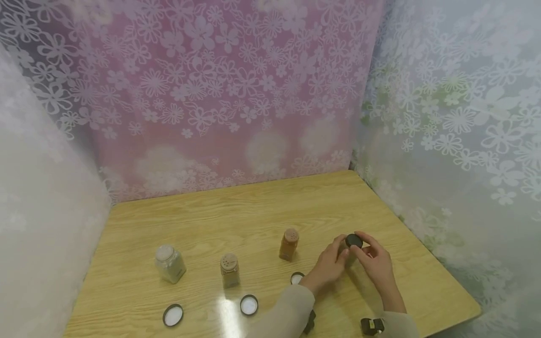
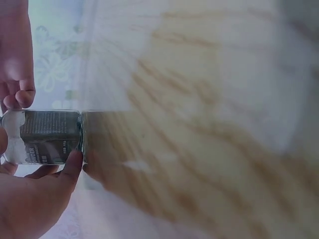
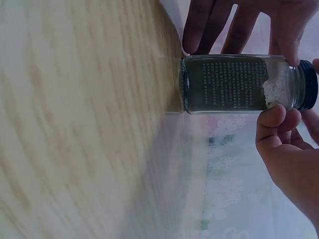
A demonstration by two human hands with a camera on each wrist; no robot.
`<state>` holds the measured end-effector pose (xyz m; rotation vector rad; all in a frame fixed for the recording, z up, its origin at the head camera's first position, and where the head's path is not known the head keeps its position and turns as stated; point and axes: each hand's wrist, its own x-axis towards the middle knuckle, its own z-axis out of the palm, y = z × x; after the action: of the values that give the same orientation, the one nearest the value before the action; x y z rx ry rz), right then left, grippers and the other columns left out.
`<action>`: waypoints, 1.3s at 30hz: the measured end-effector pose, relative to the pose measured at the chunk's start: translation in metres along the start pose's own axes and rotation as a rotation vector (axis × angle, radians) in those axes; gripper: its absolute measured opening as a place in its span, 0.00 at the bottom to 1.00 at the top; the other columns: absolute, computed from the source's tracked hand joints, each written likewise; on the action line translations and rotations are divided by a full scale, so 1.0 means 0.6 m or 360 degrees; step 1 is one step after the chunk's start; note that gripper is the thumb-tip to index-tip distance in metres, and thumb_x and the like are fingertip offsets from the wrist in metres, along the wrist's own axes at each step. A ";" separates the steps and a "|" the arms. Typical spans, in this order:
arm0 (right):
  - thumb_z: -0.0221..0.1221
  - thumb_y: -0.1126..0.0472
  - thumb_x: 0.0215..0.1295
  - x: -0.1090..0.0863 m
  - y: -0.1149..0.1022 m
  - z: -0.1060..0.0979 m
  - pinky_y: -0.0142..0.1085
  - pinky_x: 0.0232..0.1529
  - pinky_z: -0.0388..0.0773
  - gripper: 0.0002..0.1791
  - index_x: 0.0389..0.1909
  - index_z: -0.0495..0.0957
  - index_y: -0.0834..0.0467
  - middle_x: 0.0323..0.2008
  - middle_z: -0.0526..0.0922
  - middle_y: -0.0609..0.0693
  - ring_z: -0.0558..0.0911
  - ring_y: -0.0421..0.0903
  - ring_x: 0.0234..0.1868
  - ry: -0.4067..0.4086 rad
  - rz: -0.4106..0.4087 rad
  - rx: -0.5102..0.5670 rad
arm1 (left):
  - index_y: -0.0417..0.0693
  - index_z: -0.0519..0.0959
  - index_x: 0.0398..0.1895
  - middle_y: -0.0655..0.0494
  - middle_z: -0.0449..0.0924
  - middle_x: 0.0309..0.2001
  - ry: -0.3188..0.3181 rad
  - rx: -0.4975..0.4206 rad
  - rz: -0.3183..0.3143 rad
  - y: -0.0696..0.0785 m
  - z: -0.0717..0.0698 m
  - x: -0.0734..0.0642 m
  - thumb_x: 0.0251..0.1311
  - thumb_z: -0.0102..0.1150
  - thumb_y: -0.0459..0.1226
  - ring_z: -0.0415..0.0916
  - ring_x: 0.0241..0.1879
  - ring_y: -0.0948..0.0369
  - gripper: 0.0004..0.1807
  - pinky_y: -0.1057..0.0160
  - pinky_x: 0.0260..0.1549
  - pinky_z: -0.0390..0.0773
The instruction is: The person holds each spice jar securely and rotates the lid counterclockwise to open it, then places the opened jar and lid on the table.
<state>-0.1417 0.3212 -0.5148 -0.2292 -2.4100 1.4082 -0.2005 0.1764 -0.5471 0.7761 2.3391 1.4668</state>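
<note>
A square glass spice jar with a dark printed label and a pale powder inside stands upright, its base at the wooden tabletop. On its top sits a black lid. My left hand holds the jar's body, fingers along one side and the thumb low on the glass, as the left wrist view shows. From the other side my right hand pinches the lid between thumb and fingers, with some fingertips by the jar's neck in the right wrist view.
Left of my hands stand an orange-brown shaker jar, another shaker jar and a wider jar of pale contents. Upturned black lids with white insides lie nearer me: one left, one middle, one beside my left wrist.
</note>
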 end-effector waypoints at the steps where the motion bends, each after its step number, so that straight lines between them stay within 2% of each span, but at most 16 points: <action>1: 0.60 0.54 0.72 -0.001 0.000 0.000 0.31 0.30 0.77 0.29 0.69 0.67 0.57 0.49 0.78 0.58 0.76 0.37 0.33 -0.0002 0.0016 0.0010 | 0.74 0.54 0.76 0.57 0.64 0.73 0.0000 -0.0008 -0.0004 0.000 0.000 0.000 0.77 0.37 0.56 0.64 0.70 0.52 0.27 0.46 0.65 0.70; 4: 0.61 0.51 0.71 -0.001 -0.001 0.001 0.30 0.33 0.79 0.31 0.69 0.64 0.58 0.57 0.73 0.56 0.77 0.37 0.37 0.0005 0.0082 0.0030 | 0.74 0.54 0.76 0.57 0.63 0.73 -0.0008 -0.0033 -0.0016 -0.001 0.002 -0.001 0.76 0.37 0.57 0.63 0.71 0.50 0.27 0.45 0.65 0.69; 6: 0.62 0.50 0.70 -0.001 0.000 0.001 0.30 0.34 0.79 0.30 0.66 0.65 0.58 0.54 0.74 0.52 0.78 0.37 0.37 0.0017 0.0113 0.0049 | 0.75 0.54 0.76 0.57 0.63 0.73 -0.0009 -0.0054 -0.0036 -0.001 0.002 -0.001 0.76 0.37 0.57 0.63 0.71 0.50 0.27 0.44 0.65 0.69; 11: 0.61 0.55 0.71 -0.004 0.001 0.000 0.31 0.30 0.77 0.24 0.64 0.72 0.59 0.41 0.79 0.41 0.78 0.38 0.32 0.0046 0.0075 0.0082 | 0.79 0.53 0.75 0.58 0.63 0.73 -0.0010 -0.0090 -0.0082 0.002 0.002 -0.004 0.75 0.39 0.59 0.62 0.72 0.49 0.27 0.42 0.65 0.68; 14: 0.59 0.56 0.73 -0.006 0.001 0.000 0.32 0.30 0.77 0.24 0.66 0.72 0.58 0.39 0.82 0.47 0.78 0.41 0.30 0.0044 0.0071 0.0093 | 0.78 0.54 0.75 0.57 0.63 0.73 -0.0013 -0.0088 -0.0076 0.003 0.003 -0.007 0.75 0.38 0.59 0.62 0.71 0.48 0.27 0.41 0.65 0.68; 18: 0.59 0.53 0.72 -0.003 -0.002 0.002 0.30 0.32 0.78 0.30 0.70 0.65 0.57 0.55 0.76 0.55 0.77 0.39 0.35 0.0015 0.0092 0.0088 | 0.77 0.55 0.75 0.56 0.65 0.72 0.0014 -0.0079 -0.0047 0.005 0.002 -0.005 0.76 0.38 0.57 0.64 0.70 0.48 0.26 0.42 0.63 0.70; 21: 0.62 0.53 0.70 0.000 -0.001 0.003 0.29 0.32 0.78 0.31 0.68 0.63 0.59 0.58 0.72 0.53 0.76 0.35 0.36 0.0021 0.0114 0.0102 | 0.77 0.55 0.74 0.56 0.66 0.71 0.0023 -0.0080 -0.0037 0.006 0.002 -0.003 0.76 0.39 0.56 0.65 0.69 0.49 0.26 0.43 0.63 0.71; 25: 0.61 0.55 0.71 0.000 0.000 0.001 0.32 0.30 0.79 0.27 0.66 0.69 0.59 0.50 0.76 0.49 0.77 0.37 0.33 0.0033 0.0082 0.0078 | 0.77 0.55 0.75 0.56 0.65 0.72 0.0015 -0.0067 -0.0035 0.007 0.001 -0.003 0.76 0.38 0.58 0.65 0.70 0.49 0.26 0.43 0.63 0.71; 28: 0.59 0.55 0.73 -0.001 -0.003 -0.002 0.33 0.29 0.78 0.26 0.68 0.70 0.57 0.53 0.77 0.51 0.77 0.39 0.33 0.0016 0.0052 0.0048 | 0.76 0.55 0.75 0.57 0.65 0.72 0.0020 -0.0052 -0.0037 0.007 0.001 -0.002 0.75 0.37 0.59 0.65 0.70 0.50 0.27 0.43 0.63 0.70; 32: 0.60 0.54 0.71 0.000 -0.004 -0.002 0.31 0.31 0.78 0.31 0.71 0.64 0.56 0.62 0.72 0.56 0.76 0.37 0.35 -0.0011 0.0098 0.0057 | 0.75 0.57 0.74 0.58 0.66 0.72 0.0030 -0.0059 -0.0037 0.006 0.002 -0.001 0.76 0.39 0.57 0.65 0.70 0.52 0.26 0.45 0.64 0.71; 35: 0.62 0.55 0.70 0.002 -0.002 -0.001 0.30 0.31 0.78 0.32 0.70 0.62 0.59 0.59 0.72 0.57 0.76 0.35 0.34 -0.0011 0.0120 0.0073 | 0.76 0.59 0.73 0.58 0.67 0.71 0.0043 -0.0080 -0.0039 0.007 0.001 -0.001 0.76 0.42 0.56 0.66 0.70 0.53 0.25 0.46 0.64 0.71; 39: 0.59 0.60 0.72 0.005 0.002 -0.001 0.31 0.29 0.78 0.26 0.67 0.67 0.62 0.54 0.74 0.58 0.76 0.36 0.32 -0.0003 0.0055 0.0050 | 0.78 0.59 0.72 0.59 0.68 0.71 0.0048 -0.0093 -0.0053 0.010 -0.002 -0.001 0.75 0.42 0.57 0.67 0.69 0.53 0.25 0.46 0.62 0.72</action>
<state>-0.1443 0.3229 -0.5150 -0.2633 -2.3949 1.4606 -0.1986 0.1771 -0.5414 0.7015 2.3084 1.5363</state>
